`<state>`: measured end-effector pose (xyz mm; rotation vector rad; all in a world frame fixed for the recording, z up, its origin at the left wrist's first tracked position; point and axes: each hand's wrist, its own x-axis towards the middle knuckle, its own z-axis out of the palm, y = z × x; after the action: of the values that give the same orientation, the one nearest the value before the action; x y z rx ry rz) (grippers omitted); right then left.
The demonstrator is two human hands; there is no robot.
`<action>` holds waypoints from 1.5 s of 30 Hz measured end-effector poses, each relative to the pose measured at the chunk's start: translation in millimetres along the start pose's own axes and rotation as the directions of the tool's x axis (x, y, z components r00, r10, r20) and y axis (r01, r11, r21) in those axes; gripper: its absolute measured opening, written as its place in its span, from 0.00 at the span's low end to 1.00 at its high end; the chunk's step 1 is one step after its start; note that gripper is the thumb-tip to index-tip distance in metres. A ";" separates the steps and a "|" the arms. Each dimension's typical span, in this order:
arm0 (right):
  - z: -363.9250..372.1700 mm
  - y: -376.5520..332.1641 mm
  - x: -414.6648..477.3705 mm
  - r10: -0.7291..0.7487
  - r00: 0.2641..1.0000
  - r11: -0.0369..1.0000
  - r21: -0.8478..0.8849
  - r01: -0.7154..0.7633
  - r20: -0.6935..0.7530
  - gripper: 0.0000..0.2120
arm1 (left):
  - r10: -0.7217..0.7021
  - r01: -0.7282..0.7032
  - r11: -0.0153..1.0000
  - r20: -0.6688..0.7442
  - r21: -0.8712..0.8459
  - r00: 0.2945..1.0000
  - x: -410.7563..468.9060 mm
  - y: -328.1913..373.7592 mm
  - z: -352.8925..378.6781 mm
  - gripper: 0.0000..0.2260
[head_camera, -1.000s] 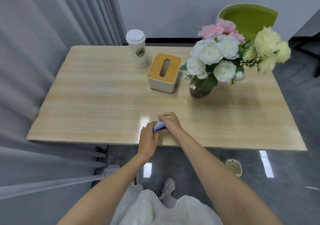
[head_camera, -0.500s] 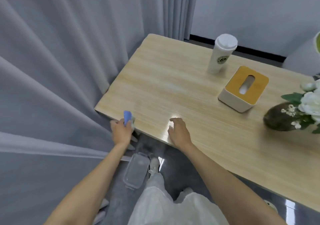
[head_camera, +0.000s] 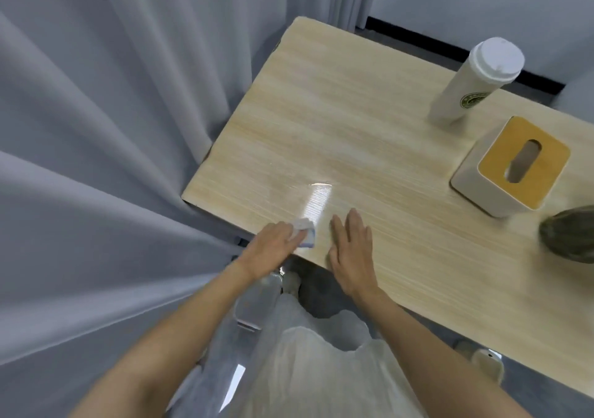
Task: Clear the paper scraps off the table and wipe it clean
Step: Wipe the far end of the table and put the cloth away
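Near the table's [head_camera: 369, 134] lower-left edge, at frame centre, the left hand [head_camera: 273, 245] grasps a crumpled white-and-blue wad [head_camera: 305, 232], cloth or paper I cannot tell, which rests on the wood. Just right of it the right hand [head_camera: 352, 250] lies flat and released, fingers spread on the tabletop. At upper right stand a lidded cup [head_camera: 475, 80] and, below it, a tissue box [head_camera: 511, 167]. A grey curtain [head_camera: 112, 112] fills the left.

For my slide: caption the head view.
Left hand presses a cloth at the table edge; right hand rests flat beside it.
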<state>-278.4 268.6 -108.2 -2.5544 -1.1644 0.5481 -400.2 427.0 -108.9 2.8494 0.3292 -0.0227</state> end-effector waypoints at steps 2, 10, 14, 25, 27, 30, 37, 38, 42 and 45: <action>3.8 -15.8 12.2 -0.014 1.000 1.000 0.018 0.014 -0.004 0.28 | -0.331 0.332 0.943 -0.107 -0.015 0.937 -1.8 -55.2 -24.1 0.19; 25.3 -45.8 43.7 0.170 0.985 0.985 0.001 -0.170 0.002 0.28 | -0.373 0.350 0.880 -0.010 -0.321 0.928 -4.1 -16.8 -7.6 0.25; 25.9 -31.0 40.5 0.172 0.985 0.981 -0.093 -0.170 0.007 0.29 | -0.145 0.152 0.974 0.050 -0.170 0.988 2.3 -78.9 -28.2 0.23; 26.0 -29.0 42.4 0.193 0.981 0.973 -0.132 -0.191 0.005 0.32 | -0.066 0.078 0.977 0.064 -0.199 0.996 20.8 -85.4 -16.5 0.17; 23.1 -24.4 40.7 0.168 0.986 0.980 -0.107 -0.166 0.006 0.31 | -0.273 0.278 0.936 0.055 -0.216 0.960 26.8 -124.4 -32.9 0.18; 18.6 -19.4 41.0 0.154 0.988 0.987 -0.043 -0.155 -0.014 0.28 | -0.760 0.706 0.633 -0.086 -0.316 0.644 42.7 -153.3 -39.6 0.16; 11.5 -10.5 42.1 0.282 0.954 0.957 -0.041 -0.287 -0.097 0.28 | -0.305 0.291 0.932 -0.035 -0.215 0.952 76.2 -55.9 -15.0 0.26; 10.6 -8.2 42.2 0.314 0.945 0.947 -0.033 -0.318 -0.089 0.28 | -0.093 0.095 0.992 0.026 -0.088 0.995 70.2 -58.4 -7.1 0.25; 7.0 0.5 41.0 0.344 0.938 0.939 -0.011 -0.345 -0.040 0.28 | 0.139 -0.137 0.990 0.073 -0.036 0.988 60.3 -120.7 -41.1 0.14; 5.4 5.3 39.8 0.321 0.946 0.947 -0.004 -0.321 -0.039 0.30 | -0.443 0.434 0.896 -0.178 -0.090 0.878 71.9 -137.6 -44.7 0.15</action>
<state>-253.3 296.2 -124.0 -2.7681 -0.7400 0.5617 -362.0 584.0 -105.8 2.6697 0.9997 0.1733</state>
